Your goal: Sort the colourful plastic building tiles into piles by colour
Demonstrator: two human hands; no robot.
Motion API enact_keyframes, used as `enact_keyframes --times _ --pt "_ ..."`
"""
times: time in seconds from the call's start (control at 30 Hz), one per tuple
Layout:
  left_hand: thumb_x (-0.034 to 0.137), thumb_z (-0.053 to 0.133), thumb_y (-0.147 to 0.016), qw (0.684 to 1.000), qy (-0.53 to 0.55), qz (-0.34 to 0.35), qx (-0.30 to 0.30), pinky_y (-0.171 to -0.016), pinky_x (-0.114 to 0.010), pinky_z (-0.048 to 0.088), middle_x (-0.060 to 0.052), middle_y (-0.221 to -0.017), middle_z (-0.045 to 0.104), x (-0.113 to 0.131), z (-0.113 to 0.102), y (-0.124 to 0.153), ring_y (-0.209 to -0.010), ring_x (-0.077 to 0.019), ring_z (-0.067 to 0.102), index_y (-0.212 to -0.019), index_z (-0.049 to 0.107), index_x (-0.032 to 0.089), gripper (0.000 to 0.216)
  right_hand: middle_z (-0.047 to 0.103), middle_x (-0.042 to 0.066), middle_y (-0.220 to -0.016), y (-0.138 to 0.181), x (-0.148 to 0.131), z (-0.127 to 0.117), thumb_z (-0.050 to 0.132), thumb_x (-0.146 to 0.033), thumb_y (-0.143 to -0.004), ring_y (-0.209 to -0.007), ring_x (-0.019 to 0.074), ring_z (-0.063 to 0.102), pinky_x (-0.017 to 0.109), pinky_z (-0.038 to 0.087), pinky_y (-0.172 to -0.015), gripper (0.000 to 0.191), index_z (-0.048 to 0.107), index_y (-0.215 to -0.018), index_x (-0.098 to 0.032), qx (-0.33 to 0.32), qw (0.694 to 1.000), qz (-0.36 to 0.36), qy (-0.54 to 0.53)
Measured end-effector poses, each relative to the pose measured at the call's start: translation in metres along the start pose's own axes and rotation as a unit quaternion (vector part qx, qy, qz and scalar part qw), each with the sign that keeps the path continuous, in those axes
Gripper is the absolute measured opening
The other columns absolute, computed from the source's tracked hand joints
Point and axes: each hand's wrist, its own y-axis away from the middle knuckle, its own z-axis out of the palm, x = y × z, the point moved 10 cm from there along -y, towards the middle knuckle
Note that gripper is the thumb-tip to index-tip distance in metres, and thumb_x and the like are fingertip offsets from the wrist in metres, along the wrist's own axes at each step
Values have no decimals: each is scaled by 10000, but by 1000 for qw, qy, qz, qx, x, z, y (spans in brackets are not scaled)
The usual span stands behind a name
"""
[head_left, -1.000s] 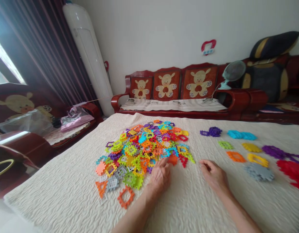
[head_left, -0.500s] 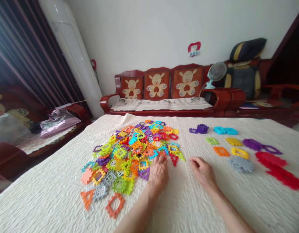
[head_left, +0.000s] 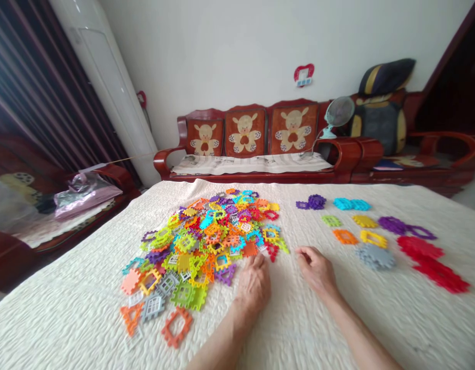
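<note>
My left hand (head_left: pixel 254 283) rests at the near right edge of a mixed heap of plastic interlocking pieces (head_left: pixel 214 236), back up and fingers curled down. Its fingertips are hidden, so I cannot tell what they hold. Just beyond the knuckles lies an orange-red square piece (head_left: pixel 250 248), either touching the fingers or close to them. A red triangular piece (head_left: pixel 271 252) and a lime one (head_left: pixel 284 245) lie beyond, between my hands. My right hand (head_left: pixel 318 270) is on the cloth to the right, fingers curled in, with no piece showing in it.
Sorted by colour at the right are purple pieces (head_left: pixel 317 202), blue ones (head_left: pixel 352 204), a green one (head_left: pixel 331 220), an orange one (head_left: pixel 345 236), yellow ones (head_left: pixel 373 238), grey ones (head_left: pixel 375 256) and red ones (head_left: pixel 441 275). A quilted cream cloth (head_left: pixel 68 288) covers the table. Beyond stands a wooden sofa (head_left: pixel 245 177).
My left hand has drawn back slightly toward me and right, away from the heap, uncovering the orange-red piece. My right hand keeps its curled pose. The camera view has shifted a little.
</note>
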Motion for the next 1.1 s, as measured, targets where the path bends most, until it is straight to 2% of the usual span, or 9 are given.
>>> enact_keyframes --times 0.13,0.23,0.37,0.5,0.67,0.77,0.83,0.93,1.1 --pt "125 340 -901 998 14 4 64 -877 -326 457 -62 -974 617 -19 -11 6 -955 -193 542 -893 591 210 265 703 57 -833 0 -1 0 436 -338 -740 -723 190 634 300 480 -712 277 668 -814 -207 -4 1000 -2 2" --pt "129 350 -903 997 26 -8 72 -870 -308 454 -52 -958 614 -28 -11 4 -957 -187 540 -865 582 209 248 698 56 -837 0 0 1 428 -330 -746 -732 188 638 297 482 -718 284 668 -826 -201 -6 1000 -3 4" --pt "120 378 -881 997 30 -19 69 -873 -297 450 -40 -936 613 -25 -7 -2 -949 -183 530 -825 576 214 226 693 56 -850 1 -1 3 422 -313 -769 -744 183 641 295 487 -717 277 667 -827 -199 -7 1000 -19 13" --pt "71 400 -832 995 44 -38 80 -871 -300 450 -48 -947 611 -26 -8 -5 -951 -188 525 -824 584 202 227 685 64 -880 6 -15 7 415 -255 -800 -788 182 649 300 504 -732 266 666 -857 -191 -14 996 -89 15" --pt "45 392 -813 993 61 -37 94 -883 -297 448 -65 -949 627 -26 -8 -4 -972 -191 545 -849 599 203 263 672 74 -1064 21 -44 19 426 -182 -841 -1008 205 623 351 501 -885 303 648 -1047 -201 -40 979 -200 24" --pt "43 388 -804 989 85 -40 111 -865 -301 454 -71 -952 644 -29 -8 -4 -958 -195 561 -846 619 210 288 651 81 -1146 24 -64 29 432 -148 -854 -1085 207 592 367 479 -948 341 618 -1136 -195 -53 967 -248 26" --pt "39 399 -786 978 140 -54 147 -853 -307 457 -65 -939 659 -36 -10 -3 -954 -198 573 -844 645 212 306 648 81 -1158 21 -75 40 429 -138 -867 -1095 207 584 371 474 -954 340 616 -1146 -193 -66 961 -266 31" --pt "25 393 -752 951 217 -82 205 -788 -312 467 -52 -842 674 -51 -12 -1 -859 -192 597 -797 673 197 332 644 78 -1177 8 -92 56 409 -121 -879 -1112 209 568 388 460 -964 349 617 -1150 -193 -74 956 -281 36" --pt "31 366 -736 928 240 -119 259 -682 -290 456 -38 -719 656 -67 -13 1 -704 -166 593 -697 652 167 319 613 87 -1244 -11 -107 84 388 -98 -868 -1154 229 535 433 426 -990 396 604 -1189 -179 -80 953 -288 50"
